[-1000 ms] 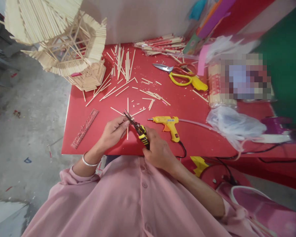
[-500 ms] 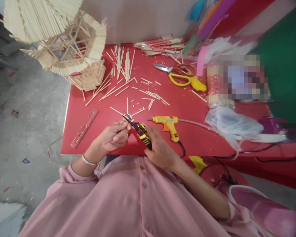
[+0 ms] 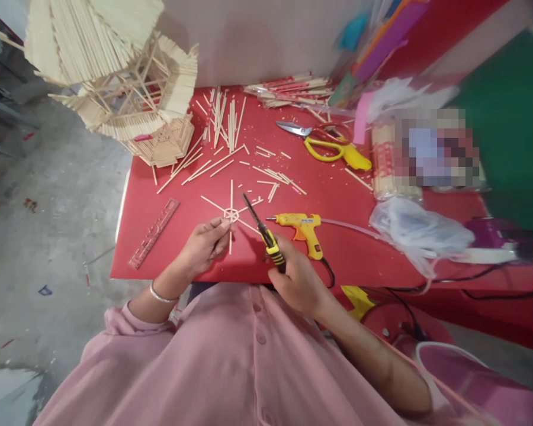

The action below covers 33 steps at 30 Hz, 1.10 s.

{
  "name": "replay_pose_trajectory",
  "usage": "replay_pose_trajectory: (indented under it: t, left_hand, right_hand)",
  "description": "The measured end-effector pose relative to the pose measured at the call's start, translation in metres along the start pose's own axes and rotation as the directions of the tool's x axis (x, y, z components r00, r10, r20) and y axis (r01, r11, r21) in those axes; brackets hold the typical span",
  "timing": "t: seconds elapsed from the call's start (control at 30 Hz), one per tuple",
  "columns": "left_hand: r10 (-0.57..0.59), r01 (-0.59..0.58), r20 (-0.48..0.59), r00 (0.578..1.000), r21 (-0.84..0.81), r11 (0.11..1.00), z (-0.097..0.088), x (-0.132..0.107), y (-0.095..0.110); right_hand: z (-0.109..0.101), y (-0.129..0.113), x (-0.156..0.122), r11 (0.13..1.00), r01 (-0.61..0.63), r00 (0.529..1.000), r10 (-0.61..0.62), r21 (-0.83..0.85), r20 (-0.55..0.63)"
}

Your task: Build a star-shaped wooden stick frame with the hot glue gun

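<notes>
My left hand [image 3: 211,241] pinches a spoked frame of thin wooden sticks [image 3: 231,214], with a small hexagon at its hub and several sticks radiating outward. In my right hand [image 3: 296,275] are black-and-yellow pliers [image 3: 270,244], their long narrow jaws pointing up and left, apart from the frame. The jaws look closed. Just right of the pliers lies a yellow hot glue gun [image 3: 302,226] on the red table [image 3: 169,260]. Short cut stick pieces [image 3: 273,176] are scattered beyond the frame.
A stick-built tiered pavilion [image 3: 169,139] stands at the back left. A clear ruler [image 3: 154,234] lies left of my left hand. Scissors with red and yellow handles [image 3: 324,141] rest farther back. A plastic bag [image 3: 420,228] and stick bundles [image 3: 384,160] sit at the right.
The pliers have moved away from the frame's hub, to the right and slightly toward me. More of the spoked frame shows now. My left hand keeps its pinch.
</notes>
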<state>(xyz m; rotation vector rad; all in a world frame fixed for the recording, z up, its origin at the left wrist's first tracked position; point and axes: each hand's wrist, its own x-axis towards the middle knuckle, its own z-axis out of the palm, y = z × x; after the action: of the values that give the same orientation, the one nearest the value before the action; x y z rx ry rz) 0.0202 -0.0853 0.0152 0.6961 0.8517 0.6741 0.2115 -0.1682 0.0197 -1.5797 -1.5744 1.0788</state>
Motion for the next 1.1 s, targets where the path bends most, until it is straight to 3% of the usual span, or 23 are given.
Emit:
replay_pose_trajectory:
  t: [0.2, 0.4, 0.47, 0.57, 0.73, 0.83, 0.9, 1.0, 1.1]
  left_hand:
    - [0.103, -0.089, -0.137, 0.985, 0.103, 0.991, -0.004, 0.009, -0.001]
    - [0.199, -0.157, -0.171, 0.965, 0.228, 0.961, -0.004, 0.012, 0.001]
    - [0.286, -0.212, -0.174, 0.942, 0.354, 0.911, -0.009, 0.015, 0.002]
    - [0.473, -0.319, -0.118, 0.873, 0.595, 0.738, -0.017, 0.029, 0.011]
    - [0.541, -0.36, 0.085, 0.837, 0.83, 0.427, -0.016, 0.084, 0.033]
    - [0.47, -0.33, 0.199, 0.86, 0.92, 0.213, -0.009, 0.123, 0.045]
    - [0.486, -0.334, 0.255, 0.836, 0.939, 0.082, -0.007, 0.149, 0.058]
    - [0.663, -0.201, 0.167, 0.729, 0.979, -0.026, -0.011, 0.192, 0.088]
    - [0.722, -0.109, 0.087, 0.687, 0.994, -0.016, -0.019, 0.239, 0.125]
  right_hand:
    - [-0.005, 0.002, 0.0, 0.998, -0.056, 0.998, 0.057, -0.032, 0.037]
    - [-0.019, -0.006, 0.003, 0.957, -0.113, 0.986, 0.14, -0.267, 0.085]
    - [-0.03, -0.008, 0.007, 0.933, -0.13, 0.986, 0.159, -0.335, 0.06]
    - [-0.058, -0.003, 0.021, 0.896, -0.171, 0.985, 0.168, -0.41, -0.046]
    - [-0.117, 0.03, 0.064, 0.705, -0.415, 0.909, 0.295, -0.575, -0.293]
    - [-0.142, 0.055, 0.087, 0.585, -0.458, 0.888, 0.331, -0.669, -0.319]
    - [-0.151, 0.068, 0.096, 0.52, -0.46, 0.883, 0.348, -0.72, -0.314]
    - [-0.157, 0.082, 0.1, 0.497, -0.415, 0.904, 0.324, -0.762, -0.281]
    - [-0.159, 0.082, 0.103, 0.476, -0.352, 0.935, 0.221, -0.806, -0.277]
